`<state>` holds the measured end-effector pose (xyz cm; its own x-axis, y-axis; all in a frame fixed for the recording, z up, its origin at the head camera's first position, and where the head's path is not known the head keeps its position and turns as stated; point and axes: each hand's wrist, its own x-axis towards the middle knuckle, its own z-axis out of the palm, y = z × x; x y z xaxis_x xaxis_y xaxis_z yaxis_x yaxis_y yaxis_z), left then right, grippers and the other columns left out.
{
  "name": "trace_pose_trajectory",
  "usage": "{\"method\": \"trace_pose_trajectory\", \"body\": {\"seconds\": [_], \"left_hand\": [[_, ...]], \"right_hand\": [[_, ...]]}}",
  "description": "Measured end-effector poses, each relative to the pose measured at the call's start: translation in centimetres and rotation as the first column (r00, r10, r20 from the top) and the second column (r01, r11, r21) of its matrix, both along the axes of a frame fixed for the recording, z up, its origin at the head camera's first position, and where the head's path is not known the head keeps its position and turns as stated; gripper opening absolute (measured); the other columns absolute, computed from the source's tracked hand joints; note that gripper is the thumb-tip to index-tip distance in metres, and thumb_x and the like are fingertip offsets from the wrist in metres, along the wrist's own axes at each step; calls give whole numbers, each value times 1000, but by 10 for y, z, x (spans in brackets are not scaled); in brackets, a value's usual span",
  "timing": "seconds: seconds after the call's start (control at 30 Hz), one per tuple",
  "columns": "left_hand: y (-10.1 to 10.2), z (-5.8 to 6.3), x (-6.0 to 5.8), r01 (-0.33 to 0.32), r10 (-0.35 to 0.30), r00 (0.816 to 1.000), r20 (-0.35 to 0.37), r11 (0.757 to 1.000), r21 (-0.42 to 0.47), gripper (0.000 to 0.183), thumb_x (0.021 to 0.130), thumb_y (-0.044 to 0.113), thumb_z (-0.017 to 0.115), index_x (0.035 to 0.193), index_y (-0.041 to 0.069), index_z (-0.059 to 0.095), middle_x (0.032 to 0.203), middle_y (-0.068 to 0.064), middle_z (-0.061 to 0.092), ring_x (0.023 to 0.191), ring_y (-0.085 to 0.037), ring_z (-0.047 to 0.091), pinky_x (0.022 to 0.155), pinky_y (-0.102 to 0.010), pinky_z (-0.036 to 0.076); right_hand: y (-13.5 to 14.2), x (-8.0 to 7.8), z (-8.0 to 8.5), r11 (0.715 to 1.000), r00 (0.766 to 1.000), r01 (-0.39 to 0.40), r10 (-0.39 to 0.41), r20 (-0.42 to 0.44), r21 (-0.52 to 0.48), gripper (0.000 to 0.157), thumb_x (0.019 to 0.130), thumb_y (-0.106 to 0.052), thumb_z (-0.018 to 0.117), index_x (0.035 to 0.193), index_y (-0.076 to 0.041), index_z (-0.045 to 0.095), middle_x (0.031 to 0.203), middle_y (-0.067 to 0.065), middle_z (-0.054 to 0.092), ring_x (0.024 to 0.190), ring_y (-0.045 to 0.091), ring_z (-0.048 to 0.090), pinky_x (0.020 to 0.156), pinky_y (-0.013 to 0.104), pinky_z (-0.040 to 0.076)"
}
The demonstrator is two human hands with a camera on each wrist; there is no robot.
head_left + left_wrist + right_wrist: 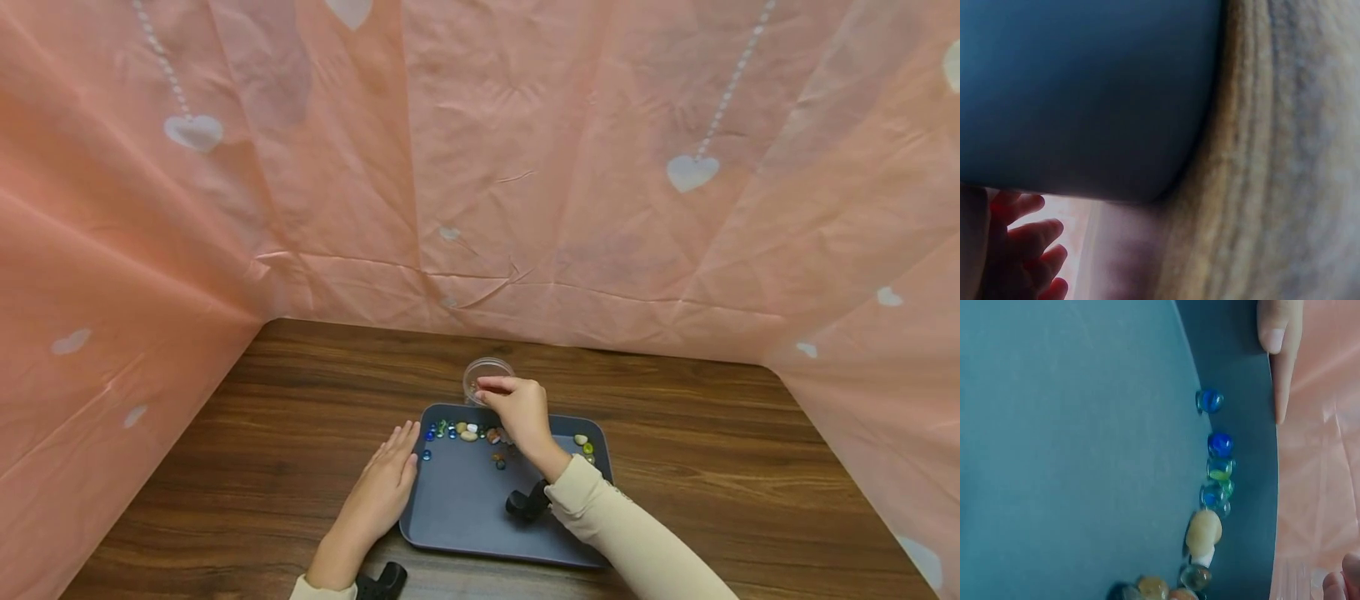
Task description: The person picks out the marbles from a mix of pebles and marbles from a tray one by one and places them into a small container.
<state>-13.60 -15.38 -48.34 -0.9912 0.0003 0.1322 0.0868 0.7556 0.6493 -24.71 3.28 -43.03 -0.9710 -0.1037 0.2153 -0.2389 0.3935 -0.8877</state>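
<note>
My left hand point(382, 483) lies with straight fingers along the left rim of a dark grey tray point(461, 517). In the right wrist view, its thumb and a finger point(1283, 394) rest at that rim. My right hand point(525, 417) reaches past the tray's far edge, fingertips over a clear round plastic container point(488, 362). Thumb and fingers come close together there; I cannot tell whether they hold anything. Blue glass marbles point(1219, 445), a cream pebble point(1204, 531) and other stones line the tray's far side. A few small brownish bits point(473, 387) show inside the container.
Yellow-green marbles point(588, 448) and a pale stone point(581, 439) lie at the tray's right end. A dark marble point(500, 464) is nearer the middle. Wood-grain table point(322, 400) surrounds the tray, with pink heart-printed cloth point(480, 167) hanging behind and at both sides.
</note>
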Motion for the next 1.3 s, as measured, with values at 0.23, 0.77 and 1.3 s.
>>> {"method": "trace_pose_trajectory", "body": {"seconds": [0.23, 0.77, 1.3], "left_hand": [[0, 0, 1, 4, -4, 1000, -12, 1000, -4, 47, 105, 14, 43, 150, 0, 41, 156, -21, 40, 147, -39, 34, 121, -57, 28], [-1, 0, 0, 1, -1, 1000, 9, 1000, 4, 48, 106, 16, 42, 151, 1, 39, 157, -19, 38, 149, -37, 31, 122, -57, 25], [-1, -1, 0, 14, -14, 1000, -11, 1000, -13, 46, 105, 14, 43, 150, 0, 41, 156, -20, 40, 148, -39, 33, 121, -57, 27]], "right_hand": [[-4, 9, -8, 998, 997, -41, 44, 70, -47, 17, 82, -5, 79, 100, -3, 80, 89, 16, 78, 47, 18, 61, 38, 23, 47], [-18, 21, -27, 974, 973, -214, 207, 100, 69, 17, 80, -9, 82, 95, -1, 80, 92, 13, 78, 83, 17, 75, 65, 16, 57], [-24, 20, -38, 932, 924, -354, 334, 184, 84, 23, 76, -11, 85, 97, -2, 80, 90, 12, 78, 80, 10, 74, 65, 16, 56]]}}
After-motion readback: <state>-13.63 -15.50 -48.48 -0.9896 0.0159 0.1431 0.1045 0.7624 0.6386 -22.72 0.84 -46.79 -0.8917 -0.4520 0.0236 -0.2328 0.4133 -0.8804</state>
